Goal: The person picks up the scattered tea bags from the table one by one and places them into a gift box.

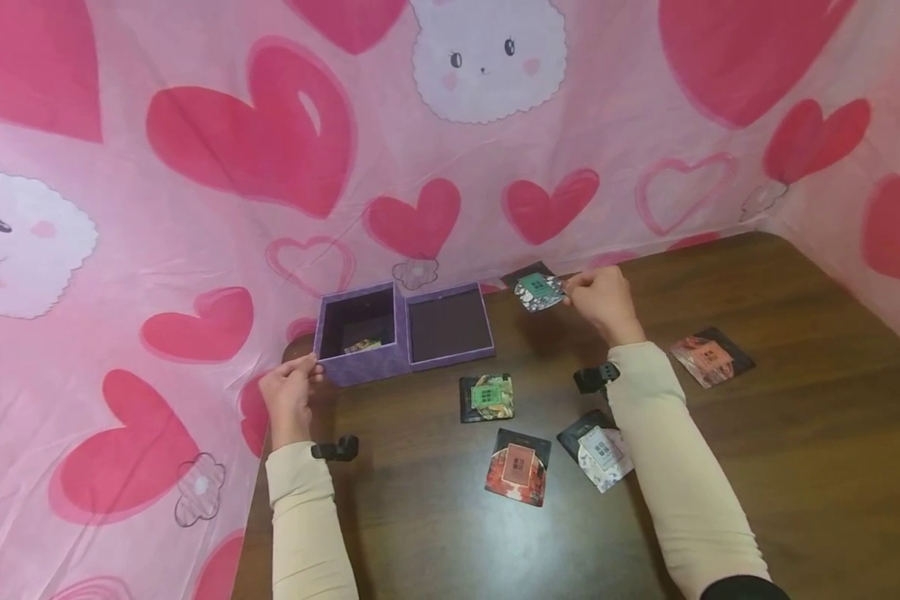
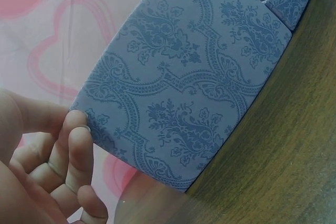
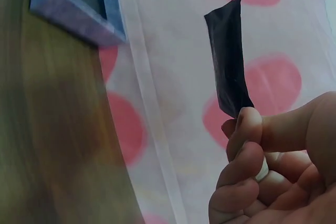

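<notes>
My right hand (image 1: 606, 302) pinches a dark sachet with a teal label (image 1: 537, 285) by its edge, above the back of the table. In the right wrist view that sachet (image 3: 229, 59) shows its dark side between thumb and curled fingers. At the left, my left hand (image 1: 291, 396) grips the near left upper corner of a purple patterned box (image 1: 363, 367). The left wrist view shows thumb and fingertips at the corner of the box's patterned wall (image 2: 173, 77). Inside the box lies a yellowish-green sachet (image 1: 363, 344), partly hidden by the front wall.
Against the box's right side lies its shallow lid (image 1: 450, 362), hollow side up. On the wooden table (image 1: 435, 533) are a green-labelled sachet (image 1: 487, 397), a red one (image 1: 518, 467), a white one (image 1: 597, 451) and an orange one (image 1: 712, 357). A pink heart-patterned cloth (image 1: 607, 142) hangs behind.
</notes>
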`<action>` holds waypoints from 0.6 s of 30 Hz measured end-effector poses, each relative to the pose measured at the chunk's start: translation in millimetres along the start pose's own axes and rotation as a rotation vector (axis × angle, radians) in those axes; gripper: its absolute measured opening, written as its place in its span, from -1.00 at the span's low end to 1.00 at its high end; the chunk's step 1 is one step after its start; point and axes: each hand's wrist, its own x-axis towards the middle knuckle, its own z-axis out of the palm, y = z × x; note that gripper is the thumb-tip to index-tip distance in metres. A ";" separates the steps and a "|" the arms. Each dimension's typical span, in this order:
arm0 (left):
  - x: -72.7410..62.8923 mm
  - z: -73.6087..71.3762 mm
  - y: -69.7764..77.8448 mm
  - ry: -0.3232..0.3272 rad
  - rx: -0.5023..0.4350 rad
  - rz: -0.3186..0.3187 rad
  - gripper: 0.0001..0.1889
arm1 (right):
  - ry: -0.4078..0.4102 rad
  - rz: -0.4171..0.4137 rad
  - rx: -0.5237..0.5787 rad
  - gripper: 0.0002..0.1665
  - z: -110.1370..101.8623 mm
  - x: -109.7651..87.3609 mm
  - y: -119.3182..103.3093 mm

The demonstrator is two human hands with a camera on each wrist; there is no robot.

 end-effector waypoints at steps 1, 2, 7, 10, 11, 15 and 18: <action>-0.3 -0.4 0.4 0.001 -0.003 0.003 -0.71 | -0.009 -0.002 0.013 -0.70 4.8 0.8 -2.8; -0.5 -0.7 0.6 0.001 -0.003 0.004 -0.72 | -0.018 -0.001 0.026 -0.69 9.3 1.3 -5.9; -2.0 -0.5 -0.5 -0.021 -0.005 0.001 -0.73 | -0.041 0.023 0.058 -0.71 29.0 3.8 -23.1; -2.1 -1.8 -0.6 -0.011 -0.022 -0.006 -0.71 | -0.063 0.015 0.078 -0.74 42.1 4.4 -35.8; -2.0 -2.0 -0.5 -0.008 -0.030 -0.007 -0.71 | -0.069 0.010 0.083 -0.75 46.4 4.6 -39.8; -1.5 -1.0 0.4 -0.021 -0.057 -0.004 -0.72 | -0.072 0.000 0.098 -0.77 63.5 3.2 -55.8; -1.1 0.6 0.6 -0.033 -0.081 -0.007 -0.73 | -0.082 -0.015 0.106 -0.77 76.8 1.6 -66.6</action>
